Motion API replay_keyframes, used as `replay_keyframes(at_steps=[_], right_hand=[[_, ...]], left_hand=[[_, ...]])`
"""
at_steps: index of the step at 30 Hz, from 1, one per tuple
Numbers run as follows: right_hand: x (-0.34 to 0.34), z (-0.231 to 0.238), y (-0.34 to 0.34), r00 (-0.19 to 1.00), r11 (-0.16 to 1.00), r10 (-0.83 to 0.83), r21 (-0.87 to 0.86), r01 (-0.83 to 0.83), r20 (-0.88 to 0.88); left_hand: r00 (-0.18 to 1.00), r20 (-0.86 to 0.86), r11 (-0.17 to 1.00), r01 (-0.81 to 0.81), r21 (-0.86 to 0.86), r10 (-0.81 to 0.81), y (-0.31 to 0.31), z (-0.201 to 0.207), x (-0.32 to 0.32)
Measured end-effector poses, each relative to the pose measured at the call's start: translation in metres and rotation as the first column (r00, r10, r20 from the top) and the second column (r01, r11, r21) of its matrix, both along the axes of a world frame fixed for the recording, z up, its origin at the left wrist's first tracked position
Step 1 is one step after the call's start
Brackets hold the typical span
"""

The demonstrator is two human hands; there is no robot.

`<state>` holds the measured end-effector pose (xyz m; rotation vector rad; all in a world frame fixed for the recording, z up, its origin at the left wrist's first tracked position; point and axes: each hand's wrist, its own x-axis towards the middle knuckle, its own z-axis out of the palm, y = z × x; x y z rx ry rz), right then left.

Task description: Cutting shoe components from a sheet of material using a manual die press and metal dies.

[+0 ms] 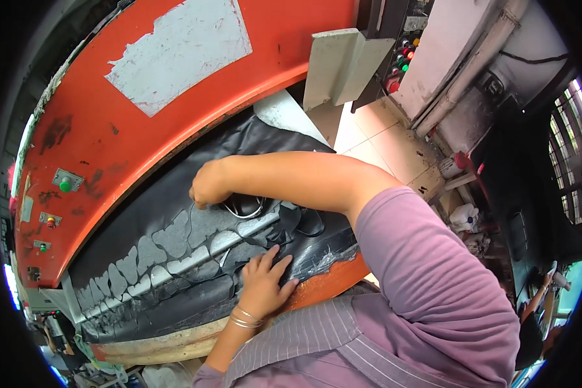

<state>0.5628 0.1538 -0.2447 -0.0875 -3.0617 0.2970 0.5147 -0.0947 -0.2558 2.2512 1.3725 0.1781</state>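
My right arm reaches across a black leather-like sheet spread on the machine bed. At its end my right hand is closed, fingers curled down at the sheet's cut edge; what they grip, if anything, is hidden. Just below that wrist lies a curved metal cutting die, partly covered by the forearm. Nearer to me, my left hand rests open with fingers spread, its tips at black cut scraps. Between the hands and off to the left, a row of grey cut-out gaps runs along a pale metal bar.
A big orange press body curves over the far side, with green and red buttons at its left. A grey metal bracket and a lit control panel stand at the upper right. A wooden edge borders the bed's near side.
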Motion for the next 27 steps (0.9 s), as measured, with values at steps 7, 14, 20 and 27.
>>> replay_keyframes(at_steps=[7,14,20,27], right_hand=[[0.008,-0.024,0.0,0.995,0.994,0.074,0.073,-0.079,0.059],[0.151,0.054,0.044,0.896,0.922,-0.384,-0.146,0.359,-0.224],[0.249,-0.014,-0.037,0.407,0.344,-0.914,-0.532,0.774,0.001],[0.25,-0.022,-0.053,0.344,0.269,-0.922,-0.345,0.899,0.178]], left_hand=[[0.994,0.079,0.996,-0.08,0.032,0.077,-0.005,0.0,-0.014],[0.869,0.363,0.906,-0.403,0.126,0.336,0.001,0.019,-0.076],[0.898,0.386,0.91,-0.325,0.257,0.212,0.078,0.021,-0.059],[0.988,0.147,0.887,-0.112,0.447,0.05,0.166,-0.007,-0.022]])
